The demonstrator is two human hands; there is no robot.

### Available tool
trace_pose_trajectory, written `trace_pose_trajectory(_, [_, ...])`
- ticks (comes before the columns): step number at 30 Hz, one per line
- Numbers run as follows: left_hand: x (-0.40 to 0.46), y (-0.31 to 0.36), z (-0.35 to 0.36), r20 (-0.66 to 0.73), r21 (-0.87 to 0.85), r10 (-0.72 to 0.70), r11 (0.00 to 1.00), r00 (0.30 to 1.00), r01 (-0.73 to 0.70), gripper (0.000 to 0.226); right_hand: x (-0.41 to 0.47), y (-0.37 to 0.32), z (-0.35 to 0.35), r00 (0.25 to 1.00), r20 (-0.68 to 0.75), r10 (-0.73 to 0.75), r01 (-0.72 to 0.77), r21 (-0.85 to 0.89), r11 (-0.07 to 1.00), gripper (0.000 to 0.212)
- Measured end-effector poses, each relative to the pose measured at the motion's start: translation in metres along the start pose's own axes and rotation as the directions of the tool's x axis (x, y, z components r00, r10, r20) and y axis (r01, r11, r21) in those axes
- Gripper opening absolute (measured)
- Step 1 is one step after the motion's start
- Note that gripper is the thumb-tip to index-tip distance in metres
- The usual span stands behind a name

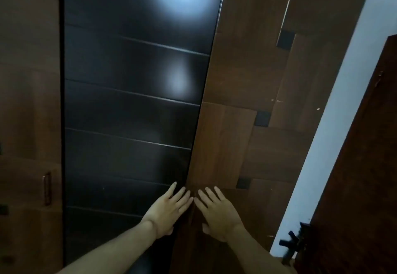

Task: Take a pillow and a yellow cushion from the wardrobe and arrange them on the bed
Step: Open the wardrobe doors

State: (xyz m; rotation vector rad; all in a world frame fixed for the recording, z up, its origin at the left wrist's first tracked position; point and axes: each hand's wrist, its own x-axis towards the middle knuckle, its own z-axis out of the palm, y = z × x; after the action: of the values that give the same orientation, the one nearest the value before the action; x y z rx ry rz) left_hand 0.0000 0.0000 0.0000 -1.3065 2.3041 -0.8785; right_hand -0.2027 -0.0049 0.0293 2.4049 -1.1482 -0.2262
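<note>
I face a tall wardrobe. Its glossy black sliding panel (133, 106) with horizontal grooves fills the middle, and a brown wooden panel (247, 112) with small black square insets stands to its right. My left hand (169, 209) lies flat, fingers spread, on the black panel's right edge. My right hand (217, 211) lies flat on the brown panel just beside the seam. The two hands nearly touch at the fingertips. Neither holds anything. No pillow or yellow cushion is in view.
A brown wardrobe door with a vertical handle (47, 187) is at the left. At the right are a white wall strip (335, 123) and a dark wooden room door (365, 177) with a black lever handle (292, 243).
</note>
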Motion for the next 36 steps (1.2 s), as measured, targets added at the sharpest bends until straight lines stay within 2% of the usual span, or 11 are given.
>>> trace_pose_trajectory(6, [0.022, 0.024, 0.025, 0.129, -0.014, -0.037, 0.999, 0.991, 0.039, 0.097, 0.028, 0.002, 0.026, 0.997, 0.033, -0.069, 0.074, -0.176, 0.982, 0.071])
trace_pose_trajectory(14, [0.033, 0.026, 0.057, 0.161, 0.105, -0.094, 0.991, 0.982, 0.077, 0.086, 0.044, -0.009, 0.061, 0.987, -0.022, -0.158, 0.15, -0.221, 0.964, 0.061])
trace_pose_trajectory(17, [0.032, 0.027, 0.064, 0.172, 0.123, -0.102, 0.989, 0.98, 0.082, 0.094, 0.043, -0.014, 0.067, 0.991, 0.003, -0.131, 0.127, -0.282, 0.951, 0.065])
trace_pose_trajectory(21, [0.037, 0.034, 0.052, 0.191, 0.088, -0.152, 0.987, 0.97, 0.137, 0.097, 0.043, -0.022, 0.066, 0.996, -0.018, -0.091, 0.083, -0.253, 0.964, 0.055])
trace_pose_trajectory(28, [0.01, 0.05, 0.019, 0.277, 0.021, -0.204, 0.978, 0.939, 0.207, 0.094, 0.033, -0.047, 0.05, 0.992, 0.12, 0.043, 0.003, -0.358, 0.934, 0.059])
trace_pose_trajectory(32, [-0.03, 0.059, 0.004, 0.242, 0.029, -0.182, 0.983, 0.953, 0.181, 0.091, 0.011, -0.06, 0.041, 0.99, 0.127, 0.062, -0.006, -0.401, 0.916, 0.053])
trace_pose_trajectory(36, [-0.073, 0.065, -0.009, 0.243, 0.066, -0.101, 0.994, 0.965, 0.087, 0.091, -0.018, -0.075, 0.036, 0.983, 0.145, 0.11, -0.042, -0.407, 0.912, 0.056])
